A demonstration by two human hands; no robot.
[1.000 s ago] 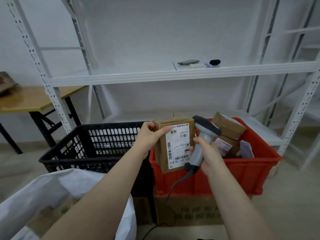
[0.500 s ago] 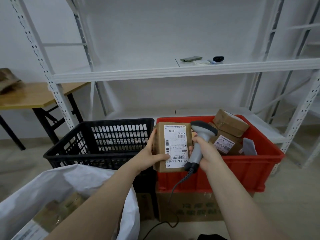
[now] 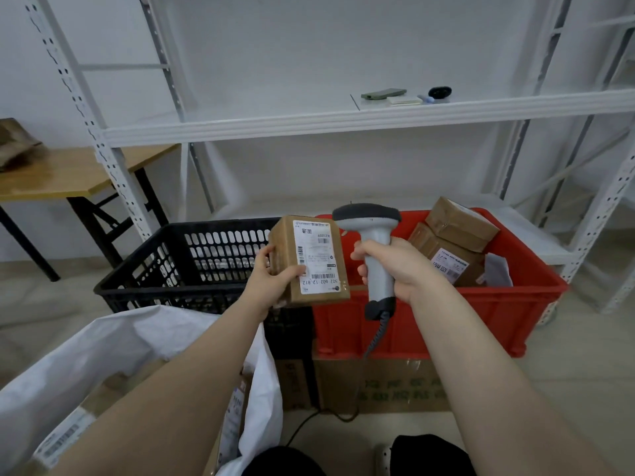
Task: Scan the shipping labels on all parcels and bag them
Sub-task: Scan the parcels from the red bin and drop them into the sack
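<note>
Parcels [image 3: 453, 249] wait in the red crate [image 3: 481, 314] at far right (at least three, presumably unscanned); others already lie in the white bag [image 3: 137, 334] near left. Left hand [image 3: 275, 283] grips one labelled box [image 3: 309, 261]; right hand [image 3: 402, 266] clasps the scanner [image 3: 374, 235] just right of it.

The white bag [image 3: 130, 341] gapes open beside the black crate [image 3: 144, 286].

Grips a small brown cardboard parcel [image 3: 309, 262] in the left hand [image 3: 271, 286], white label [image 3: 319, 255] toward the camera. Holds a grey corded handheld scanner [image 3: 376, 242] upright in the right hand [image 3: 398, 266], just beside it, near a red plastic crate [image 3: 481, 317].
</note>
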